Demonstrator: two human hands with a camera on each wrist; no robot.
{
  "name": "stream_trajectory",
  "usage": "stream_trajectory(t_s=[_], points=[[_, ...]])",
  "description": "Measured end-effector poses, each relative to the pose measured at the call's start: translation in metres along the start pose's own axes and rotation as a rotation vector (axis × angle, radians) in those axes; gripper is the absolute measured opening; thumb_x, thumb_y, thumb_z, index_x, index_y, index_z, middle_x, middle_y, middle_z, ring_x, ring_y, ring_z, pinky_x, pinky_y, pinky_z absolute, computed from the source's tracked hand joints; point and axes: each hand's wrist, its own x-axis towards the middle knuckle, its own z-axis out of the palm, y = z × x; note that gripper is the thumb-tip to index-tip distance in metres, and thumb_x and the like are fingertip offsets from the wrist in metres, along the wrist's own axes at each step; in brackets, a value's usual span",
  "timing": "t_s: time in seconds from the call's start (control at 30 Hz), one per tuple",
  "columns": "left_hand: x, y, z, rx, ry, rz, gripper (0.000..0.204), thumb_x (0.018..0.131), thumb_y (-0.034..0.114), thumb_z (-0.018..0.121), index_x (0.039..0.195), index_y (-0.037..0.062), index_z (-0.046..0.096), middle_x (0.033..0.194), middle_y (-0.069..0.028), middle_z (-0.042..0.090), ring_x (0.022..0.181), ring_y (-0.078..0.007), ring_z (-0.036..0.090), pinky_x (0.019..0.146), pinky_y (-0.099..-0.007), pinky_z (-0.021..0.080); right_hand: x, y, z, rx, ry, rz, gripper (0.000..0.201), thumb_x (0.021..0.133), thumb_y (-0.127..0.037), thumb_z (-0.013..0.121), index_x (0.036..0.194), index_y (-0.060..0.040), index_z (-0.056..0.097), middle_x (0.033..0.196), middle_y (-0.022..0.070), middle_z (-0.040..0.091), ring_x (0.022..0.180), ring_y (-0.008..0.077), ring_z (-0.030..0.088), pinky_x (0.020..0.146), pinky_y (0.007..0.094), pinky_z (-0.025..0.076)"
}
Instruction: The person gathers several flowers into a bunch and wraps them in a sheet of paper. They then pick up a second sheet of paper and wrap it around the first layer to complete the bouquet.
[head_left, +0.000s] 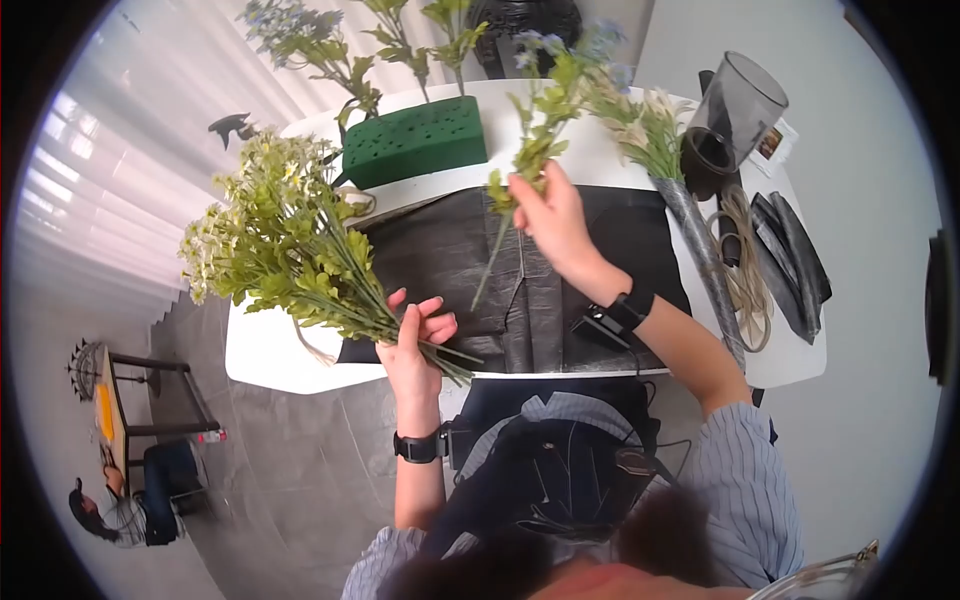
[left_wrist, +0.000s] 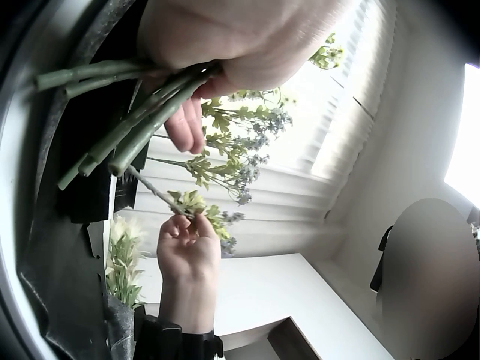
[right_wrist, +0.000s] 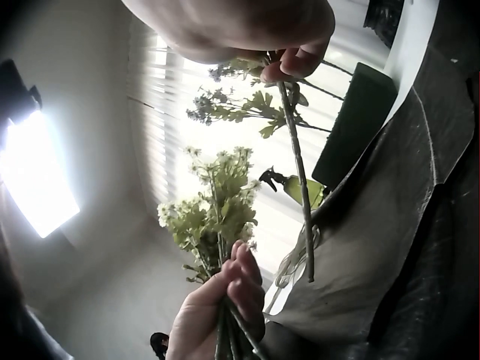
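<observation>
My left hand [head_left: 410,362] grips the green stems of a bunch of small white flowers [head_left: 270,235] near their lower ends. The blooms fan out to the left, and the cut ends [left_wrist: 124,150] stick out past the palm in the left wrist view. Over the table's middle, my right hand [head_left: 558,225] pinches a single leafy sprig with blue blooms [head_left: 545,115] between thumb and fingers. Its bare stem [right_wrist: 298,172] slants down below the hand. Beneath both hands lies a dark, creased sheet [head_left: 440,260].
A green foam block [head_left: 415,142] with upright blue-flowered stems stands at the back. To the right are pale flowers in a dark wrap [head_left: 695,250], a clear vase [head_left: 745,95], a coil of cord [head_left: 745,270] and dark rolled pieces [head_left: 790,260]. A seated person [head_left: 130,510] is far left.
</observation>
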Motion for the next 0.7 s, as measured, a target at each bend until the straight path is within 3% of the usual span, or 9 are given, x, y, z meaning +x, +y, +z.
stream_trajectory(t_s=[0.1, 0.2, 0.3, 0.43, 0.53, 0.67, 0.7], points=[[0.0, 0.001, -0.005, -0.002, -0.066, 0.003, 0.029, 0.09, 0.01, 0.047, 0.117, 0.0017, 0.041, 0.066, -0.0083, 0.057, 0.041, -0.0098, 0.045, 0.039, -0.0229, 0.037, 0.009, 0.013, -0.015, -0.061, -0.016, 0.096, 0.021, 0.083, -0.017, 0.058, 0.089, 0.0006, 0.049, 0.063, 0.0055, 0.057, 0.048, 0.0092, 0.053, 0.043, 0.0239, 0.04], [-0.001, 0.002, -0.004, -0.029, -0.066, -0.037, 0.027, 0.091, 0.011, 0.048, 0.116, 0.0026, 0.043, 0.053, -0.0016, 0.046, 0.036, -0.0064, 0.03, 0.036, -0.0212, 0.023, 0.01, 0.017, -0.016, -0.098, -0.04, 0.12, 0.024, 0.082, -0.017, 0.06, 0.093, 0.0015, 0.049, 0.064, 0.0063, 0.058, 0.047, 0.0099, 0.053, 0.043, 0.024, 0.04], [-0.002, 0.004, -0.002, -0.02, -0.065, -0.061, 0.025, 0.091, 0.011, 0.049, 0.114, 0.0024, 0.045, 0.05, 0.0008, 0.04, 0.035, -0.0047, 0.028, 0.034, -0.0206, 0.021, 0.014, 0.017, -0.018, -0.296, -0.044, 0.15, 0.035, 0.079, -0.018, 0.063, 0.103, 0.0033, 0.05, 0.064, 0.008, 0.06, 0.046, 0.0108, 0.054, 0.042, 0.0241, 0.041], [-0.005, 0.003, -0.006, -0.046, -0.105, -0.108, 0.023, 0.09, 0.011, 0.05, 0.112, 0.0022, 0.048, 0.049, 0.0014, 0.038, 0.035, -0.0041, 0.027, 0.033, -0.0202, 0.019, 0.045, 0.041, -0.032, -0.415, -0.057, 0.144, 0.036, 0.073, -0.019, 0.066, 0.099, 0.0036, 0.054, 0.064, 0.0086, 0.061, 0.046, 0.0133, 0.056, 0.044, 0.027, 0.043], [-0.009, 0.003, -0.009, -0.01, -0.131, -0.138, 0.021, 0.091, 0.012, 0.047, 0.111, 0.0043, 0.05, 0.05, 0.0012, 0.037, 0.035, -0.0043, 0.025, 0.033, -0.02, 0.017, 0.07, 0.04, -0.042, -0.667, -0.096, 0.283, 0.041, 0.068, -0.023, 0.067, 0.099, 0.0032, 0.059, 0.068, 0.0125, 0.063, 0.05, 0.0159, 0.059, 0.049, 0.0274, 0.048], [-0.013, 0.007, -0.011, -0.029, -0.18, -0.173, 0.021, 0.092, 0.012, 0.045, 0.111, 0.0044, 0.05, 0.05, 0.0013, 0.037, 0.035, -0.0042, 0.024, 0.033, -0.0198, 0.017, 0.102, 0.038, -0.066, -0.946, -0.194, 0.235, 0.037, 0.066, -0.024, 0.066, 0.093, 0.0001, 0.064, 0.071, 0.0138, 0.065, 0.062, 0.02, 0.064, 0.062, 0.0306, 0.05], [-0.014, 0.008, -0.011, -0.033, -0.193, -0.182, 0.021, 0.092, 0.012, 0.044, 0.111, 0.0043, 0.05, 0.05, 0.0013, 0.037, 0.035, -0.0042, 0.024, 0.033, -0.0198, 0.017, 0.112, 0.042, -0.077, -0.877, -0.193, 0.272, 0.036, 0.064, -0.025, 0.066, 0.091, -0.001, 0.065, 0.075, 0.015, 0.065, 0.07, 0.0235, 0.064, 0.068, 0.0324, 0.049]])
